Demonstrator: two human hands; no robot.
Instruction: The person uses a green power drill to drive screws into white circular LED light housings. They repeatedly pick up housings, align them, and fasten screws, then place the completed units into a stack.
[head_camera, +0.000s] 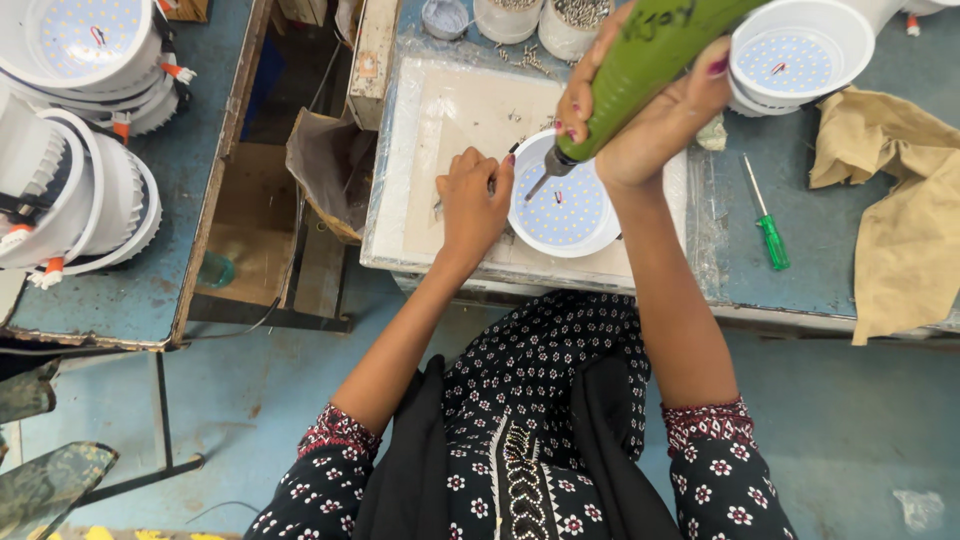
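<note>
— Green plastic, that long powered screwdriver (650, 70): the right hand (650, 120) has a closed grip around its barrel, tip angled down onto the round white lamp housing with its dotted LED disc (565, 200).

— And the left hand (472, 200)?

— It rests on the pale plastic-covered board (440, 110) on the blue bench (800, 250), fingers curled shut on something thin at the housing's left rim; I cannot tell what.

— How far along does it look?

— I judge mid-fastening. The bit sits near the disc's upper left edge, and whether other screws are already in is too small to read. Finished-looking white housings are stacked on the left bench (70, 120), another stands upper right (795, 60).

— Anything else hidden?

— The screwdriver's top runs out of view. Small tubs of screws (560, 20) are cut off at the top edge. A small green-handled screwdriver (768, 225) lies beside a tan cloth (900, 200).
</note>
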